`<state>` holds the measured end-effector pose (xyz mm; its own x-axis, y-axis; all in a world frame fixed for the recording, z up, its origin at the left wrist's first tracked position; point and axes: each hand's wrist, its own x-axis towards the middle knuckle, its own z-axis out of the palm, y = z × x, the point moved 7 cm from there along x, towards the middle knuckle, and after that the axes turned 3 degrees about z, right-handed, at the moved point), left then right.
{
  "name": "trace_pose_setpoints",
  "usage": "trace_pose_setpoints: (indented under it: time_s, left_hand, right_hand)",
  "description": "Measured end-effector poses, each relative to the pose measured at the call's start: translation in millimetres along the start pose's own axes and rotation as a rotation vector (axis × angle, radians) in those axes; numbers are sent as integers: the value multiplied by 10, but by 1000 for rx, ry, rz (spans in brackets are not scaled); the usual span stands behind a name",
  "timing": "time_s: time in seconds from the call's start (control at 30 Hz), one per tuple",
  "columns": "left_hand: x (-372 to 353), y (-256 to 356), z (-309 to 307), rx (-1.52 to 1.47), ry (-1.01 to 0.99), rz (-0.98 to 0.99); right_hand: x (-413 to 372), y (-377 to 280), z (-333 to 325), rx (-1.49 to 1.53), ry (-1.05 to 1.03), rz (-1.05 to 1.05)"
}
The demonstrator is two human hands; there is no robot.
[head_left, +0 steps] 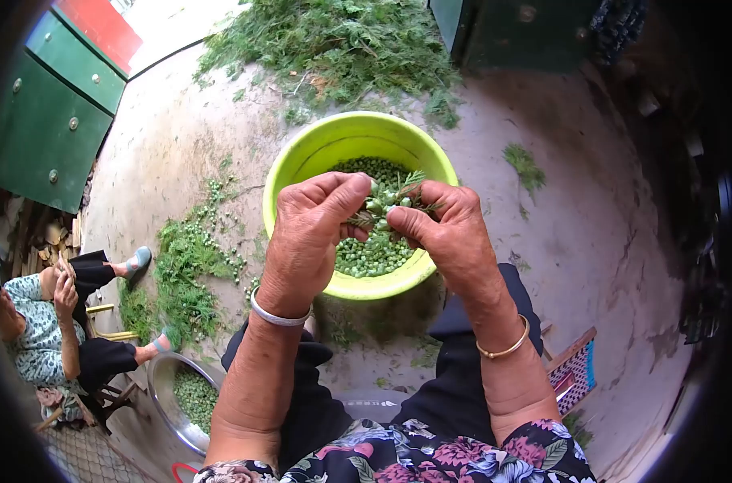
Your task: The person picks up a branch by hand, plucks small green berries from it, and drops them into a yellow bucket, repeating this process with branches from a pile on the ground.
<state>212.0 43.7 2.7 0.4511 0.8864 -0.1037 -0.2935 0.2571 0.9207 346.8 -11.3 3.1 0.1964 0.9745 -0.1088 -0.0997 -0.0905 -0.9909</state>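
Note:
A small evergreen sprig (410, 183) with pale green cones is held between my two hands, over a yellow-green plastic tub (301, 153). My left hand (310, 217), with a silver bangle at its wrist, is closed on the sprig's cone-bearing left side. Thumb and fingers of my right hand (450, 225) pinch the other side; a gold bangle circles that wrist. Many loose green cones (374, 256) lie in the tub below. My fingers partly cover the sprig, so the exact grip points are hidden.
Cut evergreen branches (334, 48) form a large heap beyond the tub. More sprigs (185, 266) and loose cones lie on the concrete at left. A metal basin (161, 386) holds green cones near a seated person (40, 330). A woven-seat chair (571, 374) stands at right.

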Motion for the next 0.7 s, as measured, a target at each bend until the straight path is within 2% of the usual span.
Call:
trace_pose_setpoints:
  time_s: [0.03,0.1,0.27,0.37,0.43,0.57,0.67,0.7]
  left_hand:
    - [-4,-1,-24,-3,6,-1]
    - [-17,-20,-38,111,-34,-17]
    - [-8,-35,-67,-45,18,36]
    - [-48,-14,-17,13,-50,-1]
    - [-56,42,-44,239,-17,78]
    - [-68,70,-71,285,28,115]
    - [-57,34,-93,107,38,81]
    - [-64,-21,-77,-97,68,-59]
  right_hand:
    - [0,-10,15,-72,-37,-21]
    - [-7,55,13,-8,-83,3]
    - [-35,38,43,99,-103,58]
    - [-38,33,-11,60,-47,22]
    - [-34,40,-29,86,-21,14]
    - [-40,23,-37,-36,-20,-36]
    - [-50,-28,-11,-71,-15,-62]
    - [-47,-34,2,-6,-29,-59]
